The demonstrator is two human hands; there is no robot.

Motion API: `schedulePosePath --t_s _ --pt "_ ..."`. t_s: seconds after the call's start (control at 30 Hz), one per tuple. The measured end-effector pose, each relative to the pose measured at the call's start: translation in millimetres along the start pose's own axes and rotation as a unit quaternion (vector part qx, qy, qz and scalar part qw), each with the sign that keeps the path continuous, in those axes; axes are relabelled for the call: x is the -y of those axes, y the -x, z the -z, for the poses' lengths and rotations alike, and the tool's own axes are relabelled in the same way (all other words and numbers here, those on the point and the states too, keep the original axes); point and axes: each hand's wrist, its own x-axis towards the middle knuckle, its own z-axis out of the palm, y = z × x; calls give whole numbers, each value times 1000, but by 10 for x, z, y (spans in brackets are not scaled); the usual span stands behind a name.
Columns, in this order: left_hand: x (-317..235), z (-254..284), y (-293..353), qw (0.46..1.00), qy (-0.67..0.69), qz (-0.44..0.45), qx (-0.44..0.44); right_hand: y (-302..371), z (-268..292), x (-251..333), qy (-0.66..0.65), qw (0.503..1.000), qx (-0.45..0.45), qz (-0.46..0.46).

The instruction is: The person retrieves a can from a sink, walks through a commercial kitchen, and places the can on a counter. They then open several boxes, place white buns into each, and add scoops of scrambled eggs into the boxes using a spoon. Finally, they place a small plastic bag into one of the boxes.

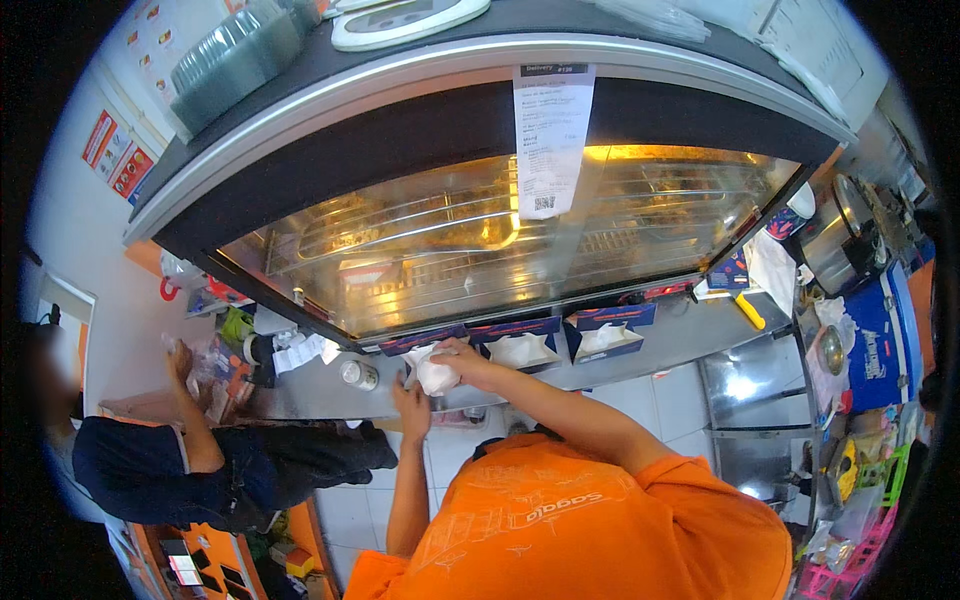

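A glass-fronted warming cabinet (pixel 500 240) rises along the counter's (pixel 690 335) far edge, a paper slip (pixel 548 135) hanging down its front. Open blue boxes (pixel 522 345) lined with white paper sit in a row beneath it. At the counter's left end a co-worker's hand (pixel 180 360) reaches among bottles. The right hand (pixel 462 362) is clamped on a white paper wrap (pixel 435 375) at the leftmost box; the left hand (pixel 411 405), fingers spread, touches it from below.

Orange short-sleeved shirt (pixel 560 510) with pale line print, 2 bare forearms
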Motion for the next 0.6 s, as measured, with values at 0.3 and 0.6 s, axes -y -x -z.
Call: schedulePosePath --t_s 0.3,0.6 --pt "-33 -215 153 963 241 90 -81 -802 -28 -565 329 932 -125 91" --pt "21 -294 193 974 202 49 -85 -437 -453 -654 478 853 -158 140"
